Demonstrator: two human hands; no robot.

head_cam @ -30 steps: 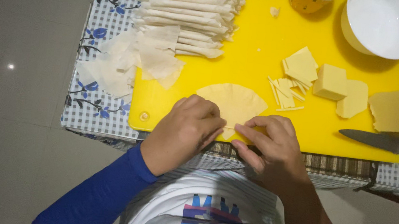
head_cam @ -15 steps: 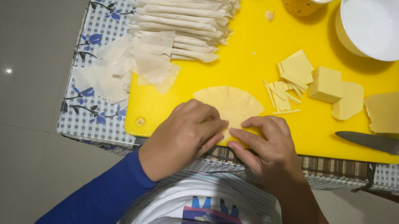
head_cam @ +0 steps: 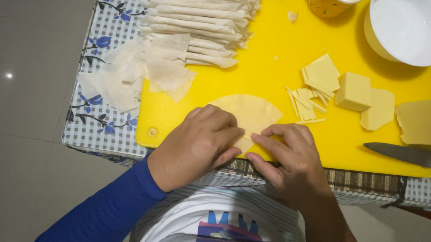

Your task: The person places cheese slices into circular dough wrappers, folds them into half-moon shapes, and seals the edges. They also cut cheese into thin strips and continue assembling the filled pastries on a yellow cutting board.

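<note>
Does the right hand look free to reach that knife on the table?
Probably yes. The knife lies flat just beside the right hand, with only bare yellow board between them. That hand rests on the dough round with the left hand.

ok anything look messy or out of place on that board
Mostly tidy. Two small things: a loose crumb lies alone on the yellow cutting board near the rolled wrappers, and a heap of torn wrapper scraps spills off the board's left edge onto the tablecloth. The knife lies flat, blade toward the hands.
</note>
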